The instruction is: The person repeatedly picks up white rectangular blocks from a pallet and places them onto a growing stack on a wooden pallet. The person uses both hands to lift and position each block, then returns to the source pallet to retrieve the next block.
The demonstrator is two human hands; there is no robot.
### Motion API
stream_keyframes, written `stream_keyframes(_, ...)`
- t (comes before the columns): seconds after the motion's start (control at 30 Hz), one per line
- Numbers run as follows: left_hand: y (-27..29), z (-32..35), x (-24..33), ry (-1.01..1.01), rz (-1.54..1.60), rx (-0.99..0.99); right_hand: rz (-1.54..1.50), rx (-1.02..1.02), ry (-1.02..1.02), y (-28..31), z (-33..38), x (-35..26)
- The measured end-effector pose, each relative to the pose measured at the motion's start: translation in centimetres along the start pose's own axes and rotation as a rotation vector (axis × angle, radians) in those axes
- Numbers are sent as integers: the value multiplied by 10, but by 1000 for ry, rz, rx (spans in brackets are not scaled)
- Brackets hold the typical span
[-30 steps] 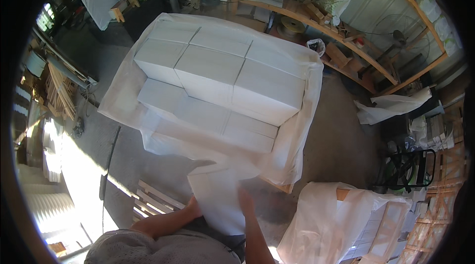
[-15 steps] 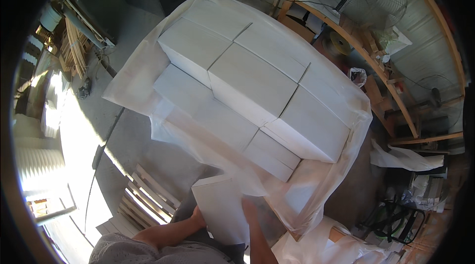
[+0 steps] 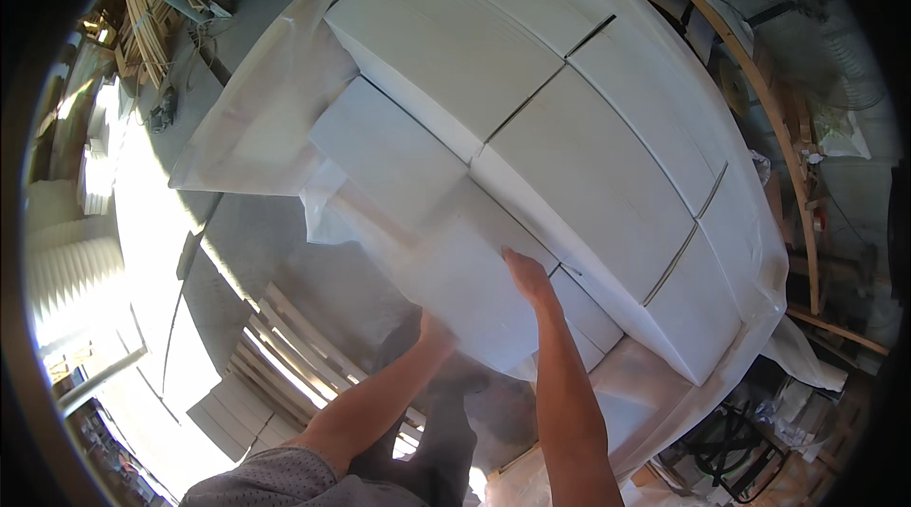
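A plain white box (image 3: 470,284) is held between my two hands, over the near lower row of a stack of similar boxes. Blur softens its edges. My left hand (image 3: 435,328) grips its near left side, the fingers mostly hidden beneath it. My right hand (image 3: 525,272) presses on its right side, fingers together. Beyond it stands the higher row of large white boxes (image 3: 588,156), split by dark narrow gaps. The lower box (image 3: 384,141) at the left has a bare top. I cannot tell whether the held box touches the row below.
Translucent plastic sheeting (image 3: 256,108) lies around the stack and hangs off its edges. A slatted wooden pallet (image 3: 294,346) and several white boxes (image 3: 232,412) are on the floor at lower left. Wooden framing (image 3: 759,70) and clutter line the right side.
Both hands have carried the white box from close to my body forward and up onto the near side of the stack. My view has moved nearer to the stack.
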State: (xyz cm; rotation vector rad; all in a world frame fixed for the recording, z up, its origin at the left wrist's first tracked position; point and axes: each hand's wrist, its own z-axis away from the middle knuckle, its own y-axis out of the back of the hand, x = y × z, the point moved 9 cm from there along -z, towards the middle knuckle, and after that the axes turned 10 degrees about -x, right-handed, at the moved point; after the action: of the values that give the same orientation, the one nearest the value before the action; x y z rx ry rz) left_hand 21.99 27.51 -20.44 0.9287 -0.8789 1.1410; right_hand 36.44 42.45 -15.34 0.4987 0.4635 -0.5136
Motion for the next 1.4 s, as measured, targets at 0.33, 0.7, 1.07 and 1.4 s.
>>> stream_keyframes(0.33, 27, -9, -99, 403, 361, -140, -150, 837, -16, -19, 62, 53)
stream_keyframes(0.7, 51, -46, -36, 517, 1018, -175, -1709, 172, 248, -144, 58, 125)
stream_keyframes(1.07, 58, -64, -64, 508, 851, -39, -2062, 228, 248, -134, 12, 143)
stream_keyframes(1.4, 64, -89, -71, 384, 369, -101, -1662, 437, 134, -121, 1, 178)
